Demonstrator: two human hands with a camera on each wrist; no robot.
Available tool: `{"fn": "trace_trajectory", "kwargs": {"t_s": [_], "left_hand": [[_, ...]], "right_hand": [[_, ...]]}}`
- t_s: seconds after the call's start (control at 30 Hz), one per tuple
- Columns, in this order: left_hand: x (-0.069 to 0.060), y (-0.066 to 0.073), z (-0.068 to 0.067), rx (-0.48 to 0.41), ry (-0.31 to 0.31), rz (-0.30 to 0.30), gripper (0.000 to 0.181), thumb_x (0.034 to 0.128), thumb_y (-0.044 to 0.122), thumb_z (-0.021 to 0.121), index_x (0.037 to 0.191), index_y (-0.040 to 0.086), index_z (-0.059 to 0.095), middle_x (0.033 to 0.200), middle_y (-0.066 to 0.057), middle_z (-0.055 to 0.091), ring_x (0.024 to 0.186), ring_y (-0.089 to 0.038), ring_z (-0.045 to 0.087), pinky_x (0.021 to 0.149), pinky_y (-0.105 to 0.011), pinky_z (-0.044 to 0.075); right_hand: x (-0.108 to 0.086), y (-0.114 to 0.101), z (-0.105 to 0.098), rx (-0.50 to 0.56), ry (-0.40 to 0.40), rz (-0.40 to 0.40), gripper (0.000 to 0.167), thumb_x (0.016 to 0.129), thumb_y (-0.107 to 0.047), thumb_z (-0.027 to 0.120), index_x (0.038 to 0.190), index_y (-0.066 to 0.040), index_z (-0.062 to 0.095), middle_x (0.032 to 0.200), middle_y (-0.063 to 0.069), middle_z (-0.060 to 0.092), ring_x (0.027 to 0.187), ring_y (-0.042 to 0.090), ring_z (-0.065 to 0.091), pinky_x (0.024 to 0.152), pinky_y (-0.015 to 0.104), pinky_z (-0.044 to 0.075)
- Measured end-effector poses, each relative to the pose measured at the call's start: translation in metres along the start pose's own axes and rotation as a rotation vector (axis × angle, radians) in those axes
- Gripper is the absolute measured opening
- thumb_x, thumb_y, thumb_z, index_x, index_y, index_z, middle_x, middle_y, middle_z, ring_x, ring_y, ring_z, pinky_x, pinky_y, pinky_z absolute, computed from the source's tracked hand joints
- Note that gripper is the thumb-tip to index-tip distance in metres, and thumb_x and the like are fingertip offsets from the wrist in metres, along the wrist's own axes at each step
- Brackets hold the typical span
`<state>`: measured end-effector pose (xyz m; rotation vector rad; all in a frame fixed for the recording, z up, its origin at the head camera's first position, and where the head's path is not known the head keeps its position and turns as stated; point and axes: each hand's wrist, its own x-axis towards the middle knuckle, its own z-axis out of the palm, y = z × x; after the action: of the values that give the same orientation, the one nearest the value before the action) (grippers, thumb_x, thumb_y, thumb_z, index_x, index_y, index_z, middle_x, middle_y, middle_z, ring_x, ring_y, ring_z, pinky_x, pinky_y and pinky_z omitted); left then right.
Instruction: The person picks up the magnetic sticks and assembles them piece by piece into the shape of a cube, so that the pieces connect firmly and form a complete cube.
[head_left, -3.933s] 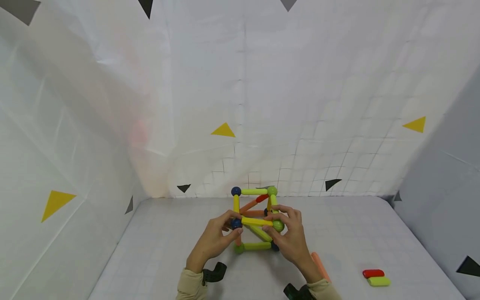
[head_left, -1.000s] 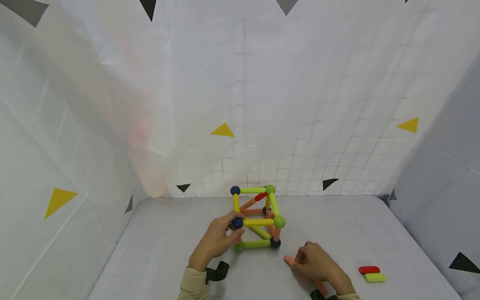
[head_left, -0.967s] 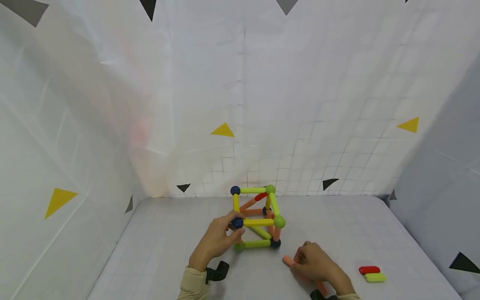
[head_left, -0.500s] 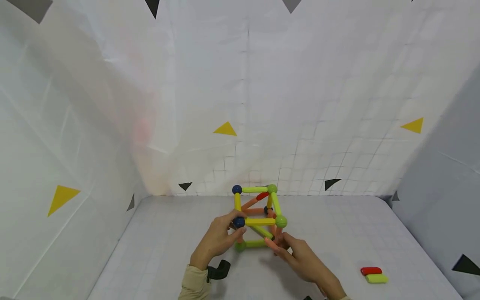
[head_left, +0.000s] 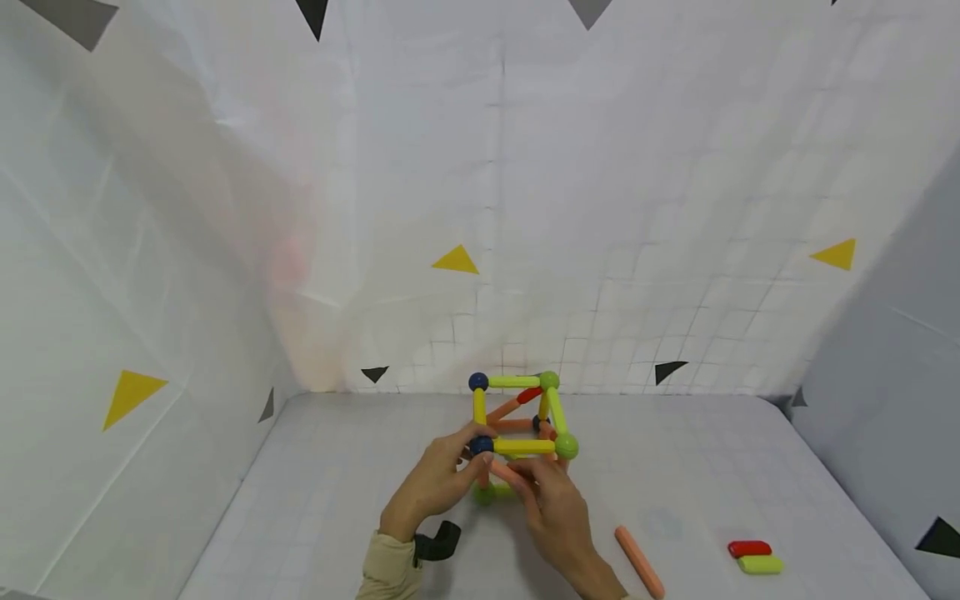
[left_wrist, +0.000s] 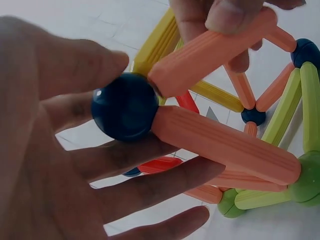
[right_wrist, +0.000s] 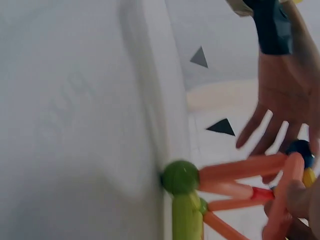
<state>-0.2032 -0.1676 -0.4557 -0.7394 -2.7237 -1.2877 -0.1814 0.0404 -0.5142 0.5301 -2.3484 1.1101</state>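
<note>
A cube-like frame of magnetic sticks and balls stands on the table, with a yellow stick [head_left: 525, 447] along its near top edge. My left hand [head_left: 429, 485] holds the dark blue ball [left_wrist: 125, 106] at the near top left corner, thumb on one side and fingers behind. My right hand [head_left: 558, 510] pinches an orange stick [left_wrist: 212, 52] by its outer part. The stick's free end is at the blue ball and appears to touch it. Below, another orange stick [left_wrist: 225, 145] runs from that ball to a green ball [left_wrist: 306, 177].
A loose orange stick [head_left: 640, 562] lies on the table right of my right hand. Farther right lie a short red stick [head_left: 749, 549] and a short yellow-green stick [head_left: 761, 565], side by side. A white wall sheet [head_left: 645, 167] rises behind the frame.
My right hand left the green ball at the frame, took an orange stick from the table at the right, and carried it left to the blue ball. My left hand stayed on that ball.
</note>
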Motion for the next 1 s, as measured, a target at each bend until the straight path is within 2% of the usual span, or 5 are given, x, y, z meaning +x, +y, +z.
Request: {"fn": "trace_trajectory", "kwargs": {"t_s": [0.1, 0.23, 0.5, 0.77, 1.0], "left_hand": [[0.000, 0.000, 0.001, -0.006, -0.005, -0.005, 0.028, 0.1098, 0.030, 0.061, 0.134, 0.017, 0.063, 0.116, 0.000, 0.075, 0.103, -0.018, 0.070, 0.090, -0.039, 0.060], [0.000, 0.000, 0.002, -0.011, -0.001, 0.001, 0.027, 0.1083, 0.027, 0.064, 0.133, 0.017, 0.064, 0.117, -0.003, 0.076, 0.103, -0.019, 0.071, 0.091, -0.045, 0.060], [0.001, 0.002, 0.000, 0.000, -0.001, 0.004, 0.028, 0.1047, 0.018, 0.069, 0.133, 0.018, 0.063, 0.119, -0.004, 0.077, 0.100, -0.016, 0.074, 0.090, -0.044, 0.059], [0.000, 0.002, 0.002, -0.002, -0.005, -0.004, 0.030, 0.1040, 0.014, 0.069, 0.133, 0.015, 0.063, 0.122, -0.009, 0.077, 0.101, -0.019, 0.074, 0.089, -0.053, 0.058], [0.000, 0.001, 0.001, 0.016, 0.002, 0.002, 0.029, 0.1048, 0.018, 0.069, 0.133, 0.018, 0.064, 0.120, -0.003, 0.077, 0.102, -0.018, 0.075, 0.089, -0.046, 0.059]], "right_hand": [[-0.002, -0.003, 0.007, 0.006, 0.048, 0.009, 0.015, 0.094, -0.017, 0.080, 0.109, -0.017, 0.076, 0.101, -0.007, 0.076, 0.088, 0.004, 0.066, 0.072, 0.024, 0.057], [-0.003, -0.005, 0.012, 0.035, 0.062, 0.073, 0.014, 0.096, -0.019, 0.078, 0.110, -0.017, 0.077, 0.103, -0.008, 0.077, 0.089, 0.005, 0.064, 0.073, 0.025, 0.056], [-0.001, -0.005, 0.019, 0.130, 0.007, 0.193, 0.011, 0.101, -0.027, 0.072, 0.110, -0.022, 0.075, 0.101, -0.015, 0.075, 0.089, 0.004, 0.063, 0.074, 0.023, 0.056], [-0.002, -0.007, 0.019, 0.112, 0.004, 0.226, 0.012, 0.102, -0.030, 0.071, 0.109, -0.021, 0.074, 0.099, -0.013, 0.075, 0.086, 0.003, 0.061, 0.074, 0.023, 0.054], [-0.002, -0.003, 0.019, 0.142, 0.021, 0.213, 0.013, 0.102, -0.022, 0.070, 0.113, -0.015, 0.071, 0.103, -0.006, 0.076, 0.092, 0.010, 0.071, 0.074, 0.023, 0.058]]}}
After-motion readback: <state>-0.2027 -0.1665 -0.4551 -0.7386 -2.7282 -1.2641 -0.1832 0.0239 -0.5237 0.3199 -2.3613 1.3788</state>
